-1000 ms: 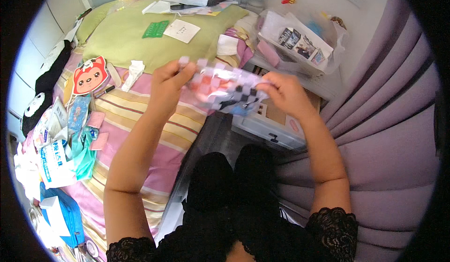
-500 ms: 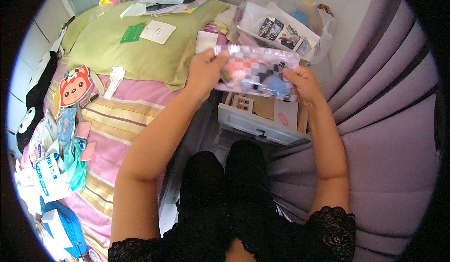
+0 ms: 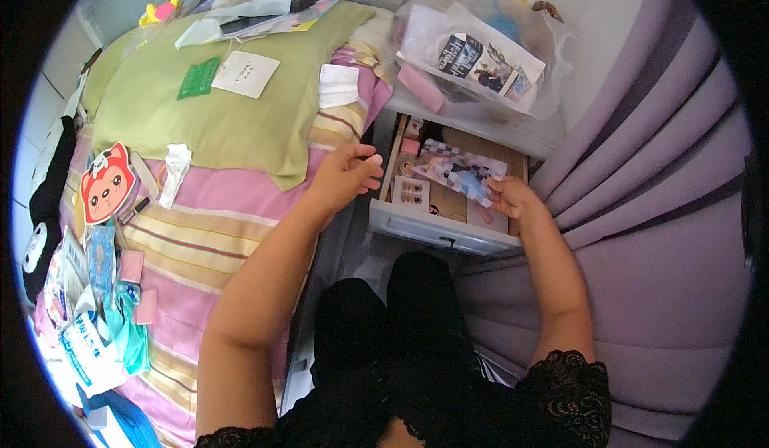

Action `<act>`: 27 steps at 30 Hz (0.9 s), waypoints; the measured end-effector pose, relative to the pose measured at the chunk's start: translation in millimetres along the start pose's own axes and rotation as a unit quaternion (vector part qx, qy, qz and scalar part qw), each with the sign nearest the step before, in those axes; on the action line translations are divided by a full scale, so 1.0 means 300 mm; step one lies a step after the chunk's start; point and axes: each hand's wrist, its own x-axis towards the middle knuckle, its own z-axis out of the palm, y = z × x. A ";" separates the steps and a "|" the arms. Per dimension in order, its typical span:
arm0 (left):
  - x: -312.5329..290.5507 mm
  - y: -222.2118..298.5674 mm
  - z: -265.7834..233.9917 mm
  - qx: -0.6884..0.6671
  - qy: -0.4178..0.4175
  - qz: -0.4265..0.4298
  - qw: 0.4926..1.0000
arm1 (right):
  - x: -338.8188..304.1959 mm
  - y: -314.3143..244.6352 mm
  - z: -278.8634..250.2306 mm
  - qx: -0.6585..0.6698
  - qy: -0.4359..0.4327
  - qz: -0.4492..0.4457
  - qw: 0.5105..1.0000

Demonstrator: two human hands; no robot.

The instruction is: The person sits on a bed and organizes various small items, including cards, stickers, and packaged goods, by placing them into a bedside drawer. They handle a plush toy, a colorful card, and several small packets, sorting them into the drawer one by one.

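My right hand (image 3: 513, 195) pinches the right end of a clear checkered pouch (image 3: 463, 169) with pink and blue shapes on it. The pouch lies tilted inside an open white drawer (image 3: 448, 230). My left hand (image 3: 349, 177) is off the pouch, beside the drawer's left edge, its fingers loosely curled and apart with nothing in them. Near the pouch in the drawer are a card of false nails (image 3: 411, 194), a small pink box (image 3: 410, 146) and a pink oblong thing (image 3: 483, 213) on a white sheet.
A clear plastic bag (image 3: 553, 71) of papers sits on the nightstand (image 3: 529, 131) above the drawer. Left is a striped bed (image 3: 240, 207) with a green pillow (image 3: 264, 135), a red cartoon-animal cutout (image 3: 107, 183) and a pile of packets. A mauve curtain (image 3: 641, 207) hangs at the right.
The pouch has come down from above the drawer into it. My left hand has let go and moved lower; my right hand still holds the pouch's end.
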 end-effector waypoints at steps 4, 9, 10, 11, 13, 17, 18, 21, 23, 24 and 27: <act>0.024 -0.014 -0.018 0.001 -0.014 -0.015 1.000 | -0.050 -0.010 0.042 0.080 0.004 0.037 0.996; 0.046 -0.013 -0.018 0.009 -0.033 -0.012 0.999 | 0.018 -0.020 0.019 0.116 0.076 -0.022 0.990; 0.047 -0.008 -0.013 0.009 -0.036 -0.013 0.999 | 0.054 -0.032 -0.012 0.111 0.094 -0.038 0.989; 0.044 -0.003 -0.007 0.009 -0.037 -0.016 0.999 | 0.072 -0.053 -0.021 0.092 0.117 -0.032 0.988; 0.041 -0.003 0.002 0.002 -0.043 -0.019 0.999 | 0.098 -0.088 -0.039 0.054 0.164 -0.021 0.985; 0.042 -0.001 -0.015 -0.011 -0.054 0.005 0.998 | -0.032 -0.139 0.000 0.019 0.105 -0.044 0.993; 0.042 -0.003 -0.013 -0.012 -0.061 0.016 0.998 | -0.111 -0.144 0.020 -0.013 0.055 -0.071 0.996; 0.031 -0.024 0.002 0.110 -0.116 0.095 0.983 | -0.174 -0.075 0.004 0.014 -0.133 -0.097 0.986; 0.021 -0.016 0.023 0.090 -0.108 0.129 0.982 | -0.227 -0.001 0.075 0.044 -0.097 -0.128 0.986; 0.006 0.010 0.045 0.029 -0.087 0.093 0.991 | -0.252 0.028 0.122 0.060 -0.077 -0.142 0.985; -0.013 0.035 0.068 -0.035 -0.059 -0.037 0.997 | -0.323 0.030 0.218 0.054 -0.075 -0.191 0.977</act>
